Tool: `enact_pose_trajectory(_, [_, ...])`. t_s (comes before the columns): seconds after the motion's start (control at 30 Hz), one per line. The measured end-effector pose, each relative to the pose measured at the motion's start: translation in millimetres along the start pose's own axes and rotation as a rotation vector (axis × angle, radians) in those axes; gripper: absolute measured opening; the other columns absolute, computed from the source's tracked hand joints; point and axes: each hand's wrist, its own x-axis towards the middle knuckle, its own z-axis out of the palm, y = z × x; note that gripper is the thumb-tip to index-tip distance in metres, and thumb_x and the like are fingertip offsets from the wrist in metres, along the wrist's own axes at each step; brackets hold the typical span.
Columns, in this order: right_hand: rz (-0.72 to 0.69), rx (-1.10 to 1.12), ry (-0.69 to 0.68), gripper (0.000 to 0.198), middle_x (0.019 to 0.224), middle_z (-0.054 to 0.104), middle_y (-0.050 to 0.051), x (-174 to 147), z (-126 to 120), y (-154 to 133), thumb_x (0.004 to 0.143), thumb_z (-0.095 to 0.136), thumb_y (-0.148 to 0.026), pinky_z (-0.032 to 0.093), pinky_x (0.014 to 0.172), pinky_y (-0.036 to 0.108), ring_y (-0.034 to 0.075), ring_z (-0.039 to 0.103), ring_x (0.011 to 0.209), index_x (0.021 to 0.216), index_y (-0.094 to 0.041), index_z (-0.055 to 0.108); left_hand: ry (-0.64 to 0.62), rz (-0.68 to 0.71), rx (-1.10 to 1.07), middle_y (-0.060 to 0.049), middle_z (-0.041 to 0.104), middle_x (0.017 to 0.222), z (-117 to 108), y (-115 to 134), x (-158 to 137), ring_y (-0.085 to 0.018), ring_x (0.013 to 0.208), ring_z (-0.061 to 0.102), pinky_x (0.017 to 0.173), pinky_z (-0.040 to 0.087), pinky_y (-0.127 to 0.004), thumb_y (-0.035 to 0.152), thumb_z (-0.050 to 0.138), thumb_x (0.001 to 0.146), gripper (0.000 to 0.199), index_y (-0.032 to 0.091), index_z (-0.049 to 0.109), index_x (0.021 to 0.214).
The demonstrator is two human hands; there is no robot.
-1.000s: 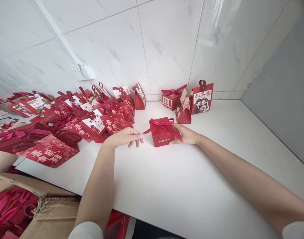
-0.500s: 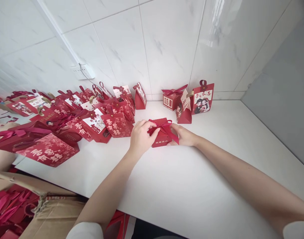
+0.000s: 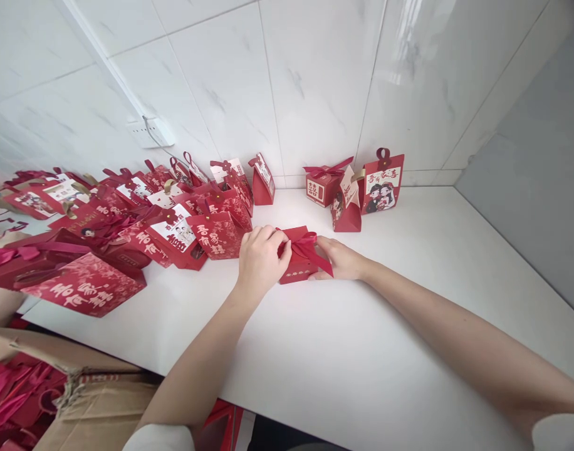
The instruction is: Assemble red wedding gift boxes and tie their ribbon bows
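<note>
A red gift box (image 3: 295, 272) with pale lettering on its front sits on the white table between my hands. Across its top lies a dark pink ribbon bow (image 3: 307, 246), one tail hanging down toward the right. My left hand (image 3: 262, 255) is closed at the box's upper left, thumb and index finger pinched at the ribbon; their tips are partly hidden. Against the box's right side, my right hand (image 3: 339, 258) curves round and steadies it, thumb low at the front corner, behind the ribbon tail.
Behind stand a ribboned box (image 3: 322, 188), a small triangular box (image 3: 347, 216) and a tall bag with a couple printed on it (image 3: 383, 185). Many red gift bags (image 3: 216, 237) crowd the left. A carton (image 3: 103, 407) of red items is at lower left, near another person's arm (image 3: 0, 304).
The gift box has shifted slightly left and turned a little, with both hands moving along with it. My left fingers are now at the ribbon's left part, farther from the bow's middle.
</note>
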Motion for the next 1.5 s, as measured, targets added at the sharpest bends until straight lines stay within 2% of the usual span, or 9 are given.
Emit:
enact_pose_trajectory(0.13, [-0.006,-0.001,-0.002,0.087,0.131,0.057,0.016,1,0,-1,0.066,0.078,-0.058,0.047,0.097,0.048,0.034,0.058,0.114,0.136,-0.019,0.043,-0.020,-0.004,-0.029,-0.005,0.064,0.085,2,0,0,-0.022,0.086,0.055,0.078,0.038,-0.037,0.025,0.052,0.090,0.013,0.019,0.060,0.082])
enact_pose_trajectory(0.4, [0.002,0.021,0.032,0.079,0.120,0.060,0.016,1,4,-2,0.064,0.079,-0.059,0.050,0.091,0.048,0.033,0.062,0.104,0.125,-0.019,0.050,-0.090,-0.027,-0.140,-0.003,0.065,0.086,-2,2,2,-0.021,0.086,0.056,0.079,0.041,-0.035,0.018,0.055,0.088,0.006,0.020,0.059,0.084])
enact_pose_trajectory(0.7, [0.011,0.014,0.027,0.087,0.124,0.059,0.016,1,3,-2,0.063,0.080,-0.059,0.048,0.096,0.049,0.034,0.060,0.109,0.133,-0.019,0.046,-0.154,-0.124,-0.378,-0.003,0.063,0.084,1,-8,4,-0.018,0.083,0.058,0.077,0.047,-0.031,0.015,0.055,0.085,0.007,0.019,0.061,0.086])
enact_pose_trajectory(1.03, [0.022,0.010,0.026,0.090,0.127,0.058,0.017,0,4,0,0.063,0.079,-0.060,0.047,0.098,0.048,0.034,0.059,0.112,0.135,-0.019,0.045,-0.189,-0.082,-0.331,-0.003,0.061,0.082,-3,-7,4,-0.017,0.079,0.055,0.072,0.045,-0.030,0.013,0.052,0.084,0.009,0.019,0.059,0.081])
enact_pose_trajectory(1.13, [0.022,0.011,0.022,0.095,0.130,0.057,0.017,-1,3,0,0.064,0.079,-0.060,0.046,0.098,0.048,0.034,0.058,0.114,0.140,-0.019,0.040,-0.236,0.005,-0.316,-0.004,0.062,0.086,-8,-9,6,-0.018,0.083,0.056,0.076,0.045,-0.032,0.016,0.048,0.088,0.013,0.019,0.061,0.085])
enact_pose_trajectory(1.23, [0.019,0.019,0.010,0.091,0.128,0.058,0.015,-1,3,-1,0.065,0.079,-0.058,0.047,0.097,0.048,0.033,0.059,0.112,0.139,-0.020,0.041,-0.274,0.067,-0.347,-0.004,0.064,0.088,-12,-13,7,-0.019,0.086,0.057,0.079,0.045,-0.033,0.021,0.050,0.090,0.015,0.019,0.064,0.085])
enact_pose_trajectory(1.37, [0.010,0.025,0.004,0.083,0.126,0.058,0.014,-1,3,-1,0.067,0.078,-0.057,0.048,0.096,0.047,0.032,0.060,0.110,0.134,-0.021,0.045,-0.299,0.039,-0.479,-0.005,0.065,0.085,-16,-19,9,-0.018,0.084,0.058,0.078,0.046,-0.031,0.034,0.055,0.089,0.024,0.019,0.070,0.077])
enact_pose_trajectory(1.5, [0.063,0.013,0.032,0.092,0.124,0.058,0.015,-2,2,-1,0.060,0.082,-0.059,0.051,0.091,0.046,0.032,0.062,0.106,0.134,-0.022,0.042,-0.423,-0.040,-0.665,-0.005,0.066,0.074,-25,-26,11,-0.016,0.073,0.060,0.070,0.047,-0.029,0.045,0.052,0.091,0.040,0.019,0.075,0.071])
